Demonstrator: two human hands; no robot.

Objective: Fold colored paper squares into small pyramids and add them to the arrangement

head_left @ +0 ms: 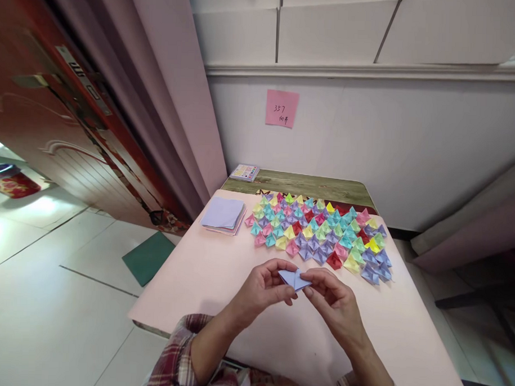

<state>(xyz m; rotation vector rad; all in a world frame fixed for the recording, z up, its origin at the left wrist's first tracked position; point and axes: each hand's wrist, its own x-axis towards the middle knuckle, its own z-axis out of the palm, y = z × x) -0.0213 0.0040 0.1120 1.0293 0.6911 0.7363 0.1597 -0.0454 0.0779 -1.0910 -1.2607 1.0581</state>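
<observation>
Between my two hands is a small folded piece of lavender-blue origami paper, held above the near part of the pink tabletop. My left hand pinches its left side, thumb in front and fingers behind. On the other side, my right hand grips the right corner between thumb and fingertips. Just beyond my hands, many folded paper pieces in blue, purple, green, yellow, pink and red lie in close rows. A stack of square paper sheets, lavender on top, rests at the table's left side.
A printed packet lies on the wood-patterned back edge. Behind the table rises a wall with a pink note. To the left are a curtain, a red door and a green mat on the floor.
</observation>
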